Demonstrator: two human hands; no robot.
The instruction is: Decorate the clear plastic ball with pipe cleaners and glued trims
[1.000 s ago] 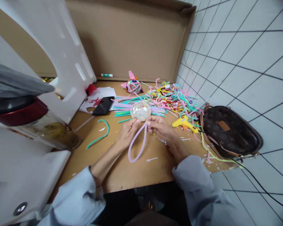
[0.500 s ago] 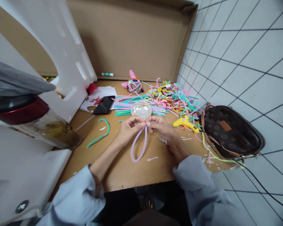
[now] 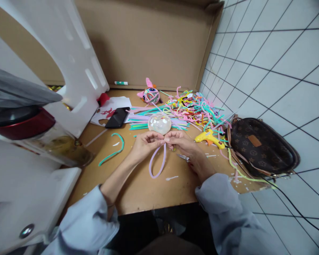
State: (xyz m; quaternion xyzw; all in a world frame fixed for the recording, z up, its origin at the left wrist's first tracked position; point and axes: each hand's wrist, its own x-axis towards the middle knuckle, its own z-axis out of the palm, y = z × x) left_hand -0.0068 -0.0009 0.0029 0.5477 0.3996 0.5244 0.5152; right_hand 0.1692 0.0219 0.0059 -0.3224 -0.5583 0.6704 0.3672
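Observation:
A lilac pipe cleaner (image 3: 151, 164) is bent into a loop that hangs below my fingertips. My left hand (image 3: 148, 143) pinches it from one side and my right hand (image 3: 179, 141) from the other, with the fingertips meeting. Just beyond them is a clear, shiny ball (image 3: 160, 123), resting over a bundle of straight lilac and teal pipe cleaners (image 3: 138, 120). Whether the fingers touch the ball I cannot tell. Partly under my right hand lies a small metal tool (image 3: 183, 157), its far end hidden.
A yellow glue gun (image 3: 209, 138) and a brown patterned bag (image 3: 263, 147) lie to the right. Tangled pipe cleaners (image 3: 194, 108) and a decorated ball with a pink horn (image 3: 151, 95) sit behind. Left are a phone (image 3: 117, 118), a bent teal pipe cleaner (image 3: 119, 150) and a jug (image 3: 55, 141).
The lilac loop has drawn up slightly and become a little smaller. Both hands keep their pinch in nearly the same place.

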